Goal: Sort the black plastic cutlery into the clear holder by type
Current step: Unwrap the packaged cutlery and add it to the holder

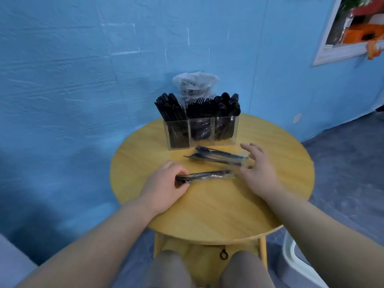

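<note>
Wrapped cutlery packet (204, 176) pinched by left hand (166, 183) mid-table; right hand (257, 169) spread beside it; no writing legible.

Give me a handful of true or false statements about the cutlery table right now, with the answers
1. The left hand grips one end of a wrapped cutlery pack. True.
2. The clear holder has two compartments. False: three show, side by side.
3. The forks stand in the middle compartment. True.
4. The right hand is a closed fist. False: its fingers are spread, open, by the farther wrapped packs.
5. The round table is white. False: it is yellow wood.
</note>
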